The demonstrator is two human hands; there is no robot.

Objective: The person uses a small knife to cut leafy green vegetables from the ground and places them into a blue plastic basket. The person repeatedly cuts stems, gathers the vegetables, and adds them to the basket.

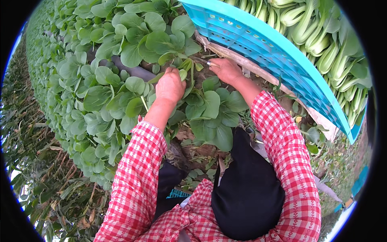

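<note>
My left hand (171,83) is closed around the base of a bok choy plant (183,74), whose pale stalk shows beside the knuckles. My right hand (225,70) is a little to the right, low over the soil, with its fingers curled around a small tool, mostly hidden; a bit of shiny metal shows at the fingers. Broad green leaves (158,42) stand just beyond my hands. Another leafy bok choy (211,112) grows between my forearms.
A blue plastic crate (266,54) at the upper right holds many harvested bok choy (317,39). Dense rows of growing bok choy (99,93) fill the left. Dry stalks and leaves (69,193) lie at the lower left. My dark-clothed knee (248,193) is below.
</note>
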